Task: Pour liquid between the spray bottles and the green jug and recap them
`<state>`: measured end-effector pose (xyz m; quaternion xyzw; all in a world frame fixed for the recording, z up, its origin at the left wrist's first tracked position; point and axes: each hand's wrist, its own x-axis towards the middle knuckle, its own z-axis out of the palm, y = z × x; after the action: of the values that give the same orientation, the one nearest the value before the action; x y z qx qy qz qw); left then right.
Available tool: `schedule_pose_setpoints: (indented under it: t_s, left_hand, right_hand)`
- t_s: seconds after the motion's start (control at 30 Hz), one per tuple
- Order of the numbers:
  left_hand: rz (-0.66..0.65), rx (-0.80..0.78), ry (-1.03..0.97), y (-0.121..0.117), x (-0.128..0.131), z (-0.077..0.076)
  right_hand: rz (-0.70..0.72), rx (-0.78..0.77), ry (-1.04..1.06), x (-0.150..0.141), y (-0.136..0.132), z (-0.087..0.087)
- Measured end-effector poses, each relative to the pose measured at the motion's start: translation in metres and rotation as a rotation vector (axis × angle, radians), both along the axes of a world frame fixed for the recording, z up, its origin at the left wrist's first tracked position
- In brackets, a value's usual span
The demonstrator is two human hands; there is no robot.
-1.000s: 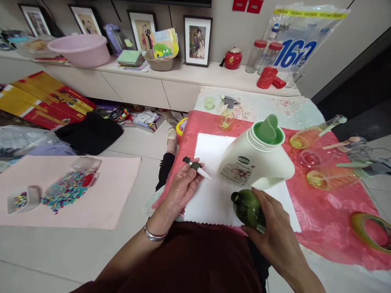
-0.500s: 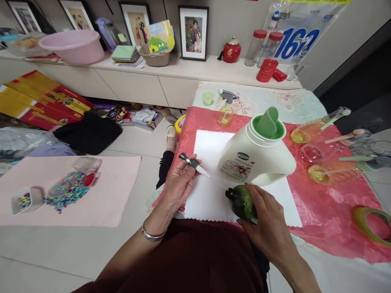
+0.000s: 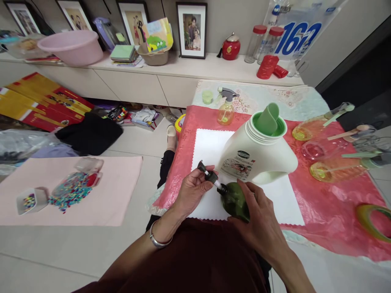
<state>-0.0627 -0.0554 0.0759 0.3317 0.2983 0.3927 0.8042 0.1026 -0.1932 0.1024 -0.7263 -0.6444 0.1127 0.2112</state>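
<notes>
My left hand [image 3: 195,189] pinches a black pump head [image 3: 210,176] with a white stem. The stem's lower end is at the neck of a dark green bottle [image 3: 234,200], partly inside it as far as I can see. My right hand [image 3: 259,217] is closed around that bottle, which leans to the left. Just behind stands a large white detergent jug [image 3: 259,152] with a green pouring spout [image 3: 270,120] in its open top. Under the jug and the bottle lies a white scalloped mat [image 3: 203,142].
A small spray bottle [image 3: 226,112] and a green cap [image 3: 207,97] stand at the table's back. Several clear bottles [image 3: 336,169] and a tape roll [image 3: 374,221] lie on the red cloth [image 3: 320,211] at right. Colourful beads [image 3: 71,191] cover a pink mat lower left.
My left hand has moved right with the pump head, bringing its stem to the bottle's neck. The bottle has shifted slightly left and tilted in my right hand.
</notes>
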Motion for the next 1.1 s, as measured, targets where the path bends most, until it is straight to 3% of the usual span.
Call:
schedule_pose_setpoints:
  t_s: [0.57,1.1]
  left_hand:
    - [-0.120,-0.031,0.009,-0.014,0.005,-0.001]
    - [-0.169,-0.038,-0.014,-0.016,0.005,0.005]
  right_hand:
    - [0.001,0.074,0.208,0.001,-0.008,-0.011]
    - [-0.030,0.034,0.307,0.001,-0.012,-0.016]
